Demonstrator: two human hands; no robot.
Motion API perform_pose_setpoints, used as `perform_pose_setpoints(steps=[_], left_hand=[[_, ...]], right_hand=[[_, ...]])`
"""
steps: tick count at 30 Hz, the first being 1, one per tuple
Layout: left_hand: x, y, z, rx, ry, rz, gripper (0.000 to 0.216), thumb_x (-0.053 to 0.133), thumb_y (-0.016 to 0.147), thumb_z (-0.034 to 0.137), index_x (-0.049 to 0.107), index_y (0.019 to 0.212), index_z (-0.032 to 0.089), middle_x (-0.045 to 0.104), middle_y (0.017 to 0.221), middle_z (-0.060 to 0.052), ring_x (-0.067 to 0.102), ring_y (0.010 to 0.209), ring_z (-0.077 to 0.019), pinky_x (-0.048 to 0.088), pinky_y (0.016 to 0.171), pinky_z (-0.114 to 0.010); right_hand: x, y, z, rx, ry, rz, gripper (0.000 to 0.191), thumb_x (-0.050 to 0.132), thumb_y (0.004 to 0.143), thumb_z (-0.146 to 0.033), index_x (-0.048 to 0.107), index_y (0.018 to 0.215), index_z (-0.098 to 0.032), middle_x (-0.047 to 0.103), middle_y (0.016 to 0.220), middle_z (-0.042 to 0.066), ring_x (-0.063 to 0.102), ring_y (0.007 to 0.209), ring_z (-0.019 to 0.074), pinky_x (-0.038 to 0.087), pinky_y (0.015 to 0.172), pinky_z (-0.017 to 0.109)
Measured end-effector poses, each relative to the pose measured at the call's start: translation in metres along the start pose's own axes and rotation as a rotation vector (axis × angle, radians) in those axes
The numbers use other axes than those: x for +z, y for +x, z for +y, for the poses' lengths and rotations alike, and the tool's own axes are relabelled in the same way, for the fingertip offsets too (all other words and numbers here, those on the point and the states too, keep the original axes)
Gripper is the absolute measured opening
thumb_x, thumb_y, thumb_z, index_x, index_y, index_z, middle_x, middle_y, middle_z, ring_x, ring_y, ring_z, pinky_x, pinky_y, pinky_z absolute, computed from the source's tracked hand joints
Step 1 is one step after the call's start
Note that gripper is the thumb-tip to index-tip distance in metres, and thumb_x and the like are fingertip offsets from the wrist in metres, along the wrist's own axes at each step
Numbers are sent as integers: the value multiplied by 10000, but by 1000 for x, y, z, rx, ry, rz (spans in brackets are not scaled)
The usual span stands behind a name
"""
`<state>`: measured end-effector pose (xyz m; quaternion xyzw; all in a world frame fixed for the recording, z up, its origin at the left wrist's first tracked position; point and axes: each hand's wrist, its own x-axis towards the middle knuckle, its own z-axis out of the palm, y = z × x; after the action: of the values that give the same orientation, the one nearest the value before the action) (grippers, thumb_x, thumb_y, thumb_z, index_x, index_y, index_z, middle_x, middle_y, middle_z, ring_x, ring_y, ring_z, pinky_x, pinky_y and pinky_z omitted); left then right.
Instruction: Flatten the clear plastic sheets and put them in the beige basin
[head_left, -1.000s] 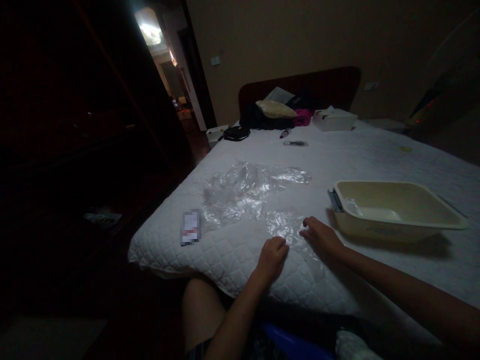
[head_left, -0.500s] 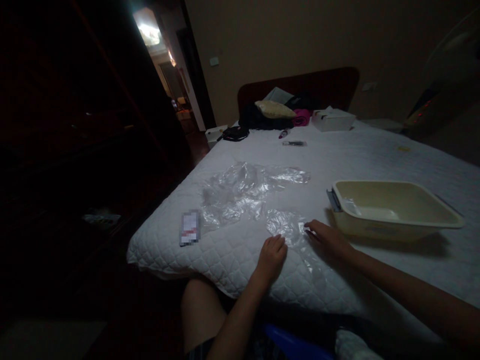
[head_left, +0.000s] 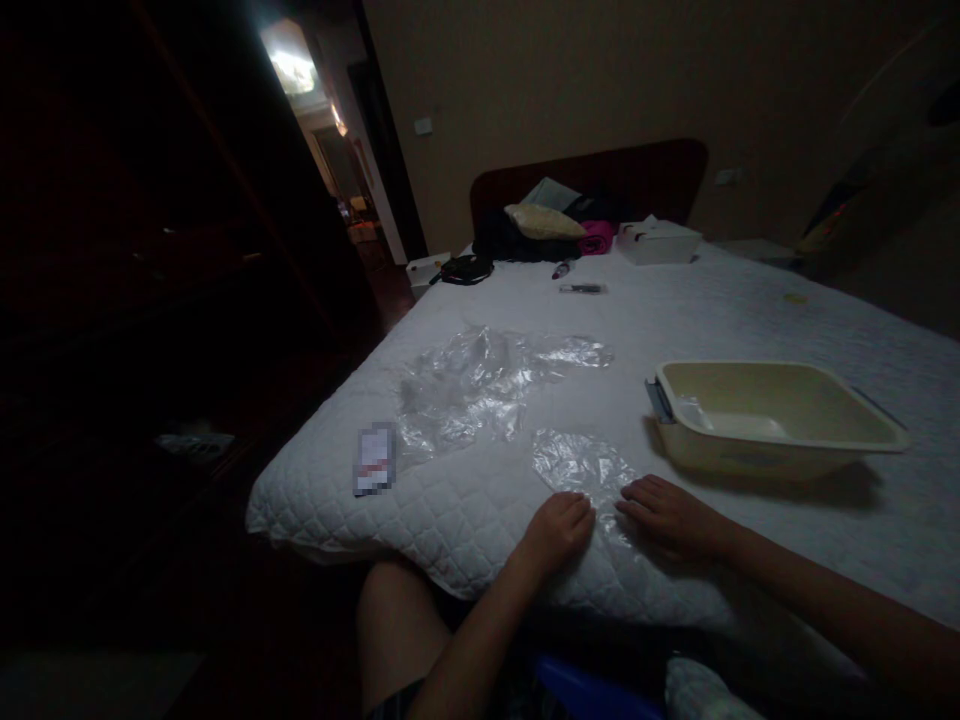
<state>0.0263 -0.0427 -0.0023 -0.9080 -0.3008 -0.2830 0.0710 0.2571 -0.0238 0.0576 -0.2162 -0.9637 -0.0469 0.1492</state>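
Observation:
A crinkled clear plastic bag (head_left: 576, 458) lies near the front edge of the white quilted bed. My left hand (head_left: 559, 530) has its fingers curled together at the bag's left side. Across from it, my right hand (head_left: 671, 515) closes on the right side of the same bag, with a narrow strip of plastic between the two hands. The fingertips partly hide the plastic they pinch. Just beyond, other clear plastic bags (head_left: 480, 385) are spread on the bed, apart from both hands.
A cream plastic tub (head_left: 780, 455) with grey clips stands at the right. A phone-like flat object (head_left: 374, 459), blurred out, lies at the left. Farther back are a white box (head_left: 660, 244), a cushion (head_left: 546, 222), dark cloth and a small dark packet (head_left: 583, 289).
Both hands have moved nearer to me along the bag. My right hand has come down from the bag's upper right, and my left hand has shifted slightly right. The view turned slightly.

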Motion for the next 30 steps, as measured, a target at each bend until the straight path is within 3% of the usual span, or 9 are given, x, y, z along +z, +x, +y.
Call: perform_pose_setpoints(steps=[8,16,24,30], left_hand=[[-12,1,-11,-32,17,-37,189,438,860,159,546,1015,158,606,1042,-75,503,1071,-176,414,909,-371],[-11,-3,-10,-59,17,-27,213,470,849,178,535,1050,158,599,1067,-74,516,1026,-175,437,858,-343],[-16,-1,-8,-52,34,-45,231,462,853,187,522,1075,172,582,1096,-73,501,1047,-180,417,875,-357],[-15,-1,-8,-48,24,-49,203,447,855,172,546,1032,163,581,1105,-61,494,1057,-193,402,891,-360]], right_hand=[[9,10,-15,-159,-25,-32,286,387,821,-138,545,1059,-159,620,900,115,549,822,184,401,766,367],[20,12,-20,-172,-101,1,255,369,857,-110,556,1024,-158,630,924,102,563,839,176,419,757,360],[21,17,-22,54,17,67,227,381,858,-168,580,967,-183,627,874,87,556,782,170,425,701,328],[20,24,-23,318,177,-3,217,417,787,-169,594,912,-163,621,840,93,550,785,196,412,717,332]])
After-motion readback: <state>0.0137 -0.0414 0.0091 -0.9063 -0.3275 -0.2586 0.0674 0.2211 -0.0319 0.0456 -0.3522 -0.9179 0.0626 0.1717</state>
